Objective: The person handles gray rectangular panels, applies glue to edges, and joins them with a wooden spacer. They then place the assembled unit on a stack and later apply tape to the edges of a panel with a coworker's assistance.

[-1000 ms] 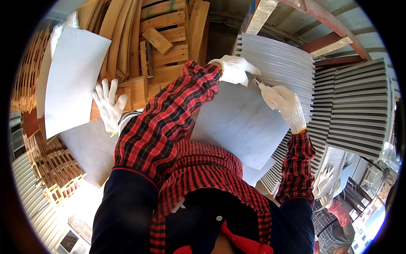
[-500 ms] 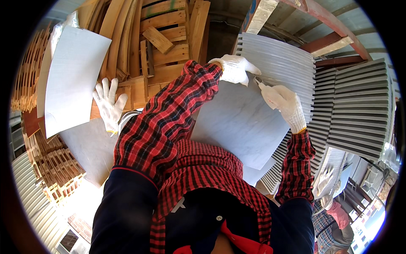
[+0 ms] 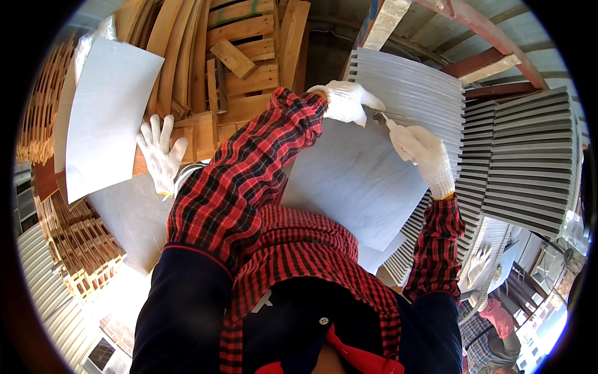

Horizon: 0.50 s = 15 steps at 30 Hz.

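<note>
A grey-white marbled sheet (image 3: 358, 181) lies in front of me, its near part reaching toward my apron. My left hand (image 3: 344, 103), in a white knit glove, rests at the sheet's far edge with its index finger stretched to the right and thumb apart. Just right of it, my right hand (image 3: 422, 153), also gloved, pinches a thin pale tool (image 3: 385, 116). The tool's tip meets a small dark spot by the sheet's far edge, close to my left fingertip. What kind of tool it is, I cannot make out.
A ribbed grey stack (image 3: 411, 81) stands beyond the sheet; another stack (image 3: 529, 162) is at the right. Wooden pallets (image 3: 243, 93), a white board (image 3: 109, 118) and a spread white glove (image 3: 162, 153) are at the left. A person (image 3: 489, 330) is at lower right.
My right hand has drawn slightly to the right, away from my left hand, and more of the thin tool now shows. My left hand has stayed in place.
</note>
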Each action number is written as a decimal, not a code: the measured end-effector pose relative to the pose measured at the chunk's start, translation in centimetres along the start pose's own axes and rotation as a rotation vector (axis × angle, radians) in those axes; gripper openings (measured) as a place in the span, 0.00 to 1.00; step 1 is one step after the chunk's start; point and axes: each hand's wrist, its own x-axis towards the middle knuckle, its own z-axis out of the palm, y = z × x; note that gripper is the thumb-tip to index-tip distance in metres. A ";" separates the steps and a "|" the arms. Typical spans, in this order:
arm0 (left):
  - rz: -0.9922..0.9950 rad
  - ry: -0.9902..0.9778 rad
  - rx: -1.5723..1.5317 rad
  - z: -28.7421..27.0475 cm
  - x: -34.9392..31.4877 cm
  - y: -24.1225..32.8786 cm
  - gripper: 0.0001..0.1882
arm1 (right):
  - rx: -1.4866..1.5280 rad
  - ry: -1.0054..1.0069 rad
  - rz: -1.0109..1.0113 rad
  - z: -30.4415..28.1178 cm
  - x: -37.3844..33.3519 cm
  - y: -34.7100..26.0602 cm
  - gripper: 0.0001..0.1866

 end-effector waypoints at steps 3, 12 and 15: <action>-0.007 -0.006 -0.014 -0.2 -0.3 0.0 0.32 | -0.006 0.037 0.040 -0.9 -0.4 -0.2 0.19; -0.024 0.055 -0.073 0.3 -0.7 0.3 0.35 | 0.046 0.003 0.000 -2.5 -0.2 0.9 0.21; -0.023 0.087 -0.101 0.2 -0.8 0.5 0.35 | 0.031 0.125 -0.060 -2.6 -0.1 0.6 0.22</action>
